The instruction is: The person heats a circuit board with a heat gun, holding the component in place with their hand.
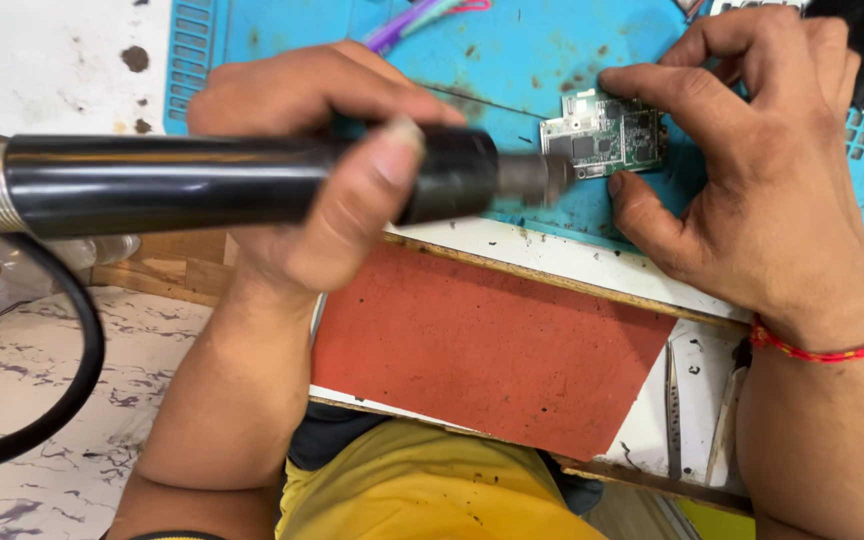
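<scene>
Surface: white tabletop [42, 50], stained, with a blue work mat [552, 50] at the far side and a red sheet [492, 345] near.
Left hand [302, 170]: wrapped tight around a black hot-air handpiece [202, 182], nozzle pointing right.
Right hand [752, 160]: thumb and forefinger pinching a small green circuit board [607, 135].
Board: flat on the mat, just beside the nozzle.
Wrist: red thread band [832, 350].

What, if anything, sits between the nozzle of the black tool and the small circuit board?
Nothing visible does. The left hand holds the black tool with its metal nozzle right at the circuit board, whose far side the right hand steadies on the blue mat.
</scene>
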